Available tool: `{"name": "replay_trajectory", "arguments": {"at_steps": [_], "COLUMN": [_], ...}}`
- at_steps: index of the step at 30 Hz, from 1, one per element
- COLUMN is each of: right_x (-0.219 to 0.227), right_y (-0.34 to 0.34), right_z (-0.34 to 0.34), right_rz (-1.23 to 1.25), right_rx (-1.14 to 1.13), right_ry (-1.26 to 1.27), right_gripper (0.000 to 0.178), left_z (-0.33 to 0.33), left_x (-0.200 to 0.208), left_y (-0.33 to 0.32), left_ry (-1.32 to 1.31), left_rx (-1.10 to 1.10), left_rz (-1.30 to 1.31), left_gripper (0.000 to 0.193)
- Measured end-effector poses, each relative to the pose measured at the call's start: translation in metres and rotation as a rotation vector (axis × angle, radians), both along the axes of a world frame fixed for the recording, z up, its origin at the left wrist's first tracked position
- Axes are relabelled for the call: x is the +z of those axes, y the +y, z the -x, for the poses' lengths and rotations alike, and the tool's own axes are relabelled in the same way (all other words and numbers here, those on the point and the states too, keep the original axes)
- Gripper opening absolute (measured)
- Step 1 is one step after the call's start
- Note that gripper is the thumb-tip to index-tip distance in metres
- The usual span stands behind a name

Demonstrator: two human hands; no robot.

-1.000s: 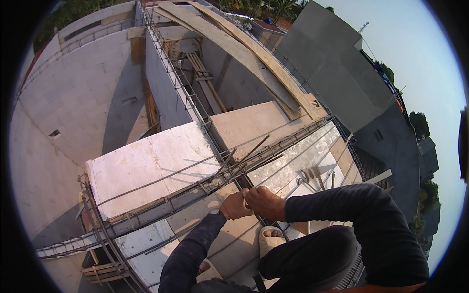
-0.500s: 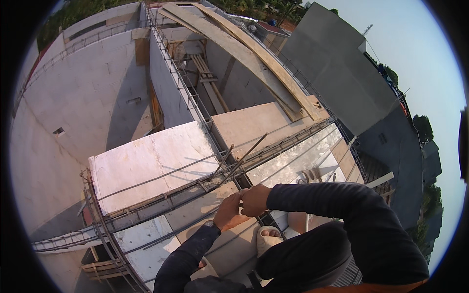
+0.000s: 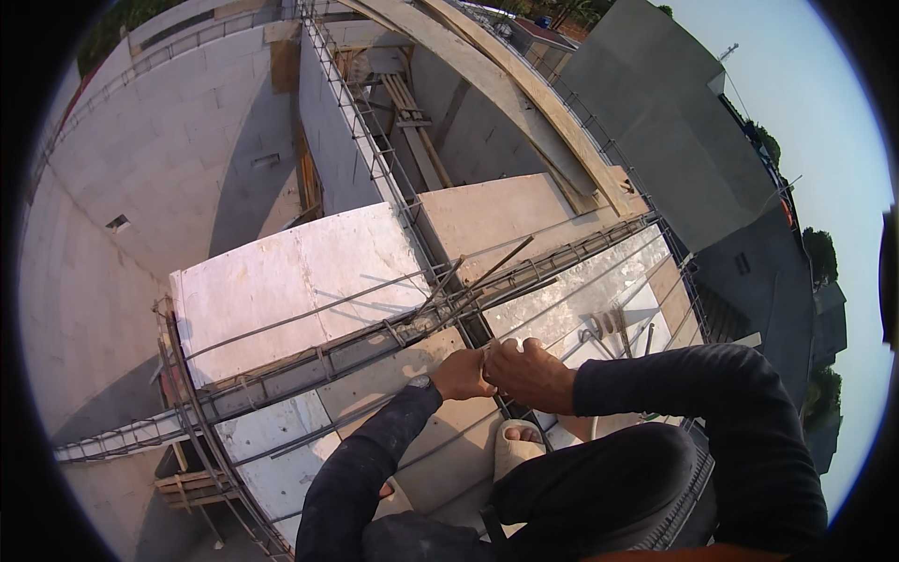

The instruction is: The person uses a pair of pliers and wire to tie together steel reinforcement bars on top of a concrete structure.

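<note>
In the head view, we see a rebar cage point(image 3: 390, 330) lying in the gap between a white panel point(image 3: 300, 272) and a tan panel point(image 3: 361, 386), just beyond our hands. Our left hand point(image 3: 461, 377) reaches forward; our right hand point(image 3: 534, 377) meets it, elbow bent outward. The fingers curl inward; we cannot tell what they grip.

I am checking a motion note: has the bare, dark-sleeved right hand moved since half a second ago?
Yes: the right hand has shifted rightward in the picture, farther from the fixed white rectangular panel.
</note>
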State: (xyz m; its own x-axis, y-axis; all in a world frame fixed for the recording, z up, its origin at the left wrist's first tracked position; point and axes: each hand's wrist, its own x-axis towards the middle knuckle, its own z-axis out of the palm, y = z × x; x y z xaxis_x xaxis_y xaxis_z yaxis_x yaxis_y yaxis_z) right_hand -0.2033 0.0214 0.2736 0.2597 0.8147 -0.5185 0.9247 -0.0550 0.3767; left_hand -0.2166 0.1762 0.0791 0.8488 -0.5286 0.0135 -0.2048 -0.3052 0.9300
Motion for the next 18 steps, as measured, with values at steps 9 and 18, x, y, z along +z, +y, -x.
{"name": "replay_trajectory", "arguments": {"at_steps": [9, 18], "right_x": [0.034, -0.028], "right_y": [-0.01, -0.019], "right_z": [0.033, 0.005], "right_rz": [-0.069, 0.048], "right_rx": [-0.248, -0.247], "right_ry": [0.244, -0.047], "right_gripper": [0.097, 0.091], "left_z": [-0.036, -0.027], "left_x": [-0.003, 0.019], "left_y": [-0.013, -0.015], "left_ry": [-0.092, 0.083], "left_rx": [-0.137, -0.231], "left_rz": [0.169, -0.283], "left_gripper": [0.046, 0.08]}}
